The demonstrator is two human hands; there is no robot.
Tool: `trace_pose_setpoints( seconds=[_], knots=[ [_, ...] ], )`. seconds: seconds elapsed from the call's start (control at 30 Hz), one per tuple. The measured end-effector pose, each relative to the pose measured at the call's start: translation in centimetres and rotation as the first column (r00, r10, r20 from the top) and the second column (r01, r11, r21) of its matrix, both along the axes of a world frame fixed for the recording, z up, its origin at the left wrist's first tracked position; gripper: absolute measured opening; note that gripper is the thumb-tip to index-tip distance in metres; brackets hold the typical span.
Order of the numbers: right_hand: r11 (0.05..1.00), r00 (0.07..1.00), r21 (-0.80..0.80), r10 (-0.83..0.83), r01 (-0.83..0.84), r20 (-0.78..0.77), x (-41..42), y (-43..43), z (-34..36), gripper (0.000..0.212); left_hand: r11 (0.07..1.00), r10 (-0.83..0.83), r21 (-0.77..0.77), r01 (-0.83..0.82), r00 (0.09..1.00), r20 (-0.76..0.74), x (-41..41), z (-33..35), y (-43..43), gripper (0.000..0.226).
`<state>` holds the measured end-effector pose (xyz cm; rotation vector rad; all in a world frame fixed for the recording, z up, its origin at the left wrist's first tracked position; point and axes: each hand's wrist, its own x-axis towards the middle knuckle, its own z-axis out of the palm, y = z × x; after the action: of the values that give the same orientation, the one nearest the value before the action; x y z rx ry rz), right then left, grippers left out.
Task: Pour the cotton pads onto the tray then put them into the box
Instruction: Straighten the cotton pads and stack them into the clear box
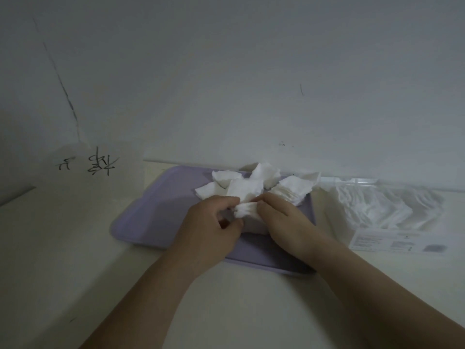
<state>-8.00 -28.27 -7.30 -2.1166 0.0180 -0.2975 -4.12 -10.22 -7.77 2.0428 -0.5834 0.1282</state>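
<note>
Left hand (211, 222) and right hand (284, 220) meet over the purple tray (151, 210), curled fingers pinching a wad of cotton pads (245, 210) just above what looks like the white box (254, 226), apparently to tuck it in, while loose pads (251, 182) lie at the far edge.

cotton pads (251, 183) on tray (151, 210), bag (382, 210) right of tray
</note>
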Motion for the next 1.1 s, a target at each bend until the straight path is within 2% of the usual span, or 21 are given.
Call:
trace_pose_setpoints(
  seconds=[0.1,0.23,0.3,0.37,0.47,0.53,0.6,0.67,0.77,0.87,1.03,1.1],
  knots=[
    [0.998,0.999,-0.055,0.014,-0.012,0.038,-0.2,0.4,0.2,0.044,1.000,-0.013,-0.011,0.013,1.000,-0.027,-0.2,0.1,-0.2,0.037],
    [0.989,0.994,-0.098,0.106,-0.109,-0.036,-0.8,0.5,0.9,0.039,0.997,-0.068,-0.046,0.066,0.997,-0.041,-0.4,0.1,-0.6,0.014],
    [0.991,0.986,0.052,0.130,-0.126,-0.103,-1.2,0.4,1.5,0.038,0.992,-0.080,-0.104,0.069,0.992,-0.099,-0.2,0.4,-0.5,0.011],
    [0.979,0.983,0.161,0.145,-0.126,-0.111,-1.2,0.1,1.6,0.026,0.984,-0.107,-0.159,0.084,0.984,-0.143,-0.1,0.9,-0.2,0.013],
    [0.998,1.000,0.068,-0.002,0.002,0.001,-0.9,-0.5,1.5,0.005,0.979,-0.104,-0.191,0.066,0.974,-0.200,-0.1,2.0,-0.1,0.028],
    [0.988,0.991,0.104,-0.123,0.118,0.044,-0.7,-0.6,1.5,0.010,0.986,0.020,-0.160,-0.053,0.980,-0.199,0.8,2.5,-0.3,0.033],
    [0.945,0.964,0.223,-0.260,0.241,0.060,-0.5,-0.7,1.3,0.012,0.986,0.151,-0.056,-0.159,0.980,-0.128,2.6,2.6,-0.4,0.028],
    [0.890,0.940,0.330,-0.341,0.316,0.019,-0.3,-0.6,1.1,0.009,0.978,0.204,0.051,-0.201,0.977,-0.057,4.4,2.8,-0.8,0.028],
    [0.868,0.931,0.357,-0.364,0.344,-0.012,0.0,-0.4,0.4,0.015,0.975,0.168,0.168,-0.149,0.980,-0.107,5.8,2.9,-2.0,0.045],
    [0.869,0.922,0.336,-0.386,0.363,0.002,0.1,-0.3,0.2,0.016,0.981,0.106,0.182,-0.073,0.979,-0.176,5.9,2.4,-3.1,0.055],
    [0.872,0.923,0.329,-0.384,0.362,0.003,0.2,-0.3,0.2,0.014,0.984,0.024,0.175,0.013,0.978,-0.208,5.4,1.8,-2.7,0.041],
    [0.877,0.932,0.340,-0.364,0.341,0.004,0.1,-0.4,0.1,0.013,0.988,-0.008,0.150,0.045,0.971,-0.239,4.9,1.8,-2.5,0.026]
  ],
)
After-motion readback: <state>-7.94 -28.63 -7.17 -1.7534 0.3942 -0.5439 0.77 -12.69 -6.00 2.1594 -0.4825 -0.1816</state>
